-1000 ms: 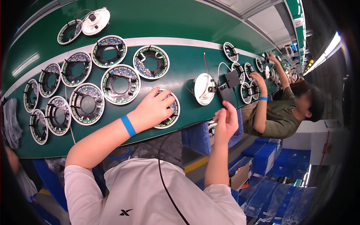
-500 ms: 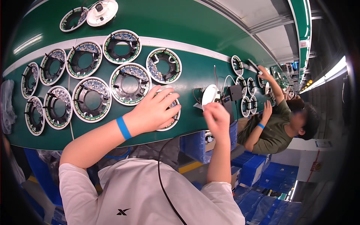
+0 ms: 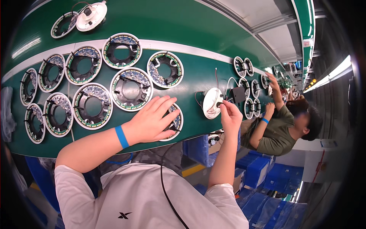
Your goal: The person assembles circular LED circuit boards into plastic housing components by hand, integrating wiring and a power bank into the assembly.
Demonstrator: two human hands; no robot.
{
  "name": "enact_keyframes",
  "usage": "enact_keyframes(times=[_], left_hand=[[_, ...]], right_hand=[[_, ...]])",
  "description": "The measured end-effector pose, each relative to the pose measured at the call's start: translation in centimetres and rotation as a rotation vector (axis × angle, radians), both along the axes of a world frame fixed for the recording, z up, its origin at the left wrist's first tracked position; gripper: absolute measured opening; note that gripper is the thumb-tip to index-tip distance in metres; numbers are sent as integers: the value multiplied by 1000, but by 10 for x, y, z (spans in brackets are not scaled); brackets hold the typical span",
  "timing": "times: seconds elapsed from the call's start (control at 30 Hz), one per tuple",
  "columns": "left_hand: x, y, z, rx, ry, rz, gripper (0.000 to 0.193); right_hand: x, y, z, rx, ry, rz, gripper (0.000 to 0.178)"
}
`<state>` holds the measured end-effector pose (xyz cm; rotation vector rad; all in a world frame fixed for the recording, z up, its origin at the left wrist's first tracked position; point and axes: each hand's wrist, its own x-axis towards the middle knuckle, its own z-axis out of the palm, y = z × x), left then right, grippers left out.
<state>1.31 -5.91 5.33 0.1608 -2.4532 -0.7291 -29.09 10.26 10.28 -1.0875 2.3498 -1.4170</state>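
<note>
My left hand (image 3: pixel 150 121) lies with fingers spread over a white-rimmed ring (image 3: pixel 179 125) that carries a circuit board and a row of small LEDs; my palm and fingers cover much of it. Farther right, a white disc (image 3: pixel 211 100) with thin wires is by my right hand (image 3: pixel 231 117). The thumb and fingertips of that hand pinch a small black cylindrical piece (image 3: pixel 219 104) at the disc's right side. Just beyond the disc sits a black box (image 3: pixel 239 94) with a cable.
Several similar rings (image 3: pixel 131 89) lie in rows on the green bench (image 3: pixel 194 131) to the left. Another white disc (image 3: pixel 91 17) rests against a ring at the far left. A co-worker (image 3: pixel 286 129) stands at the right near more rings (image 3: pixel 248 108). Blue bins (image 3: pixel 251 168) are below.
My right hand has shifted slightly right from over the disc, and its fingertips now pinch the black piece. My left hand stays on the ring. The co-worker's raised hand has moved right.
</note>
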Motion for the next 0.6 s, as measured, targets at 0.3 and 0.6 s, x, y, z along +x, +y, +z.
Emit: enact_keyframes(times=[0.3,0.6], left_hand=[[-6,8,-5,-4,93,7,62],[-7,7,-16,-43,107,43,60]], right_hand=[[-13,19,4,242,251,168,9],[9,2,28,251,131,366,6]])
